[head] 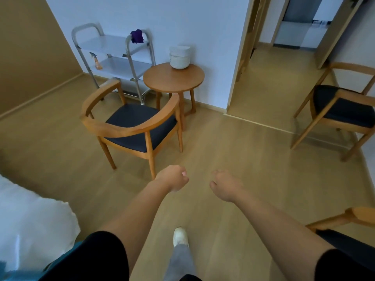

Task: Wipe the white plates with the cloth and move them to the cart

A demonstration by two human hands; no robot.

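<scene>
Two bare hands reach forward over the wooden floor, well apart from everything the task concerns. The left hand is clenched into a loose fist with nothing in it, its knuckles facing away from the camera. The right hand hangs with its fingers loosely curled downward and likewise holds nothing. Both forearms are bare, coming out of black sleeves at the lower edge of the view, and one foot in a white shoe stands on the floor between them.

The white plates sit in a tall stack on the far rim of a small round wooden table, close to the pale wall. Just to the left of the table stands the cart, a metal frame with white shelves and curved handles at both ends. The cloth, dark purple, is draped over the cart's right-hand handle, above the top shelf. A spray bottle with an orange lower part stands on the cart's middle shelf near its left side.

A wooden armchair with a dark seat stands in front of the table and cart, its curved back toward the camera. A second chair of the same kind stands at the right, beside an open doorway. White bedding fills the lower left corner.
</scene>
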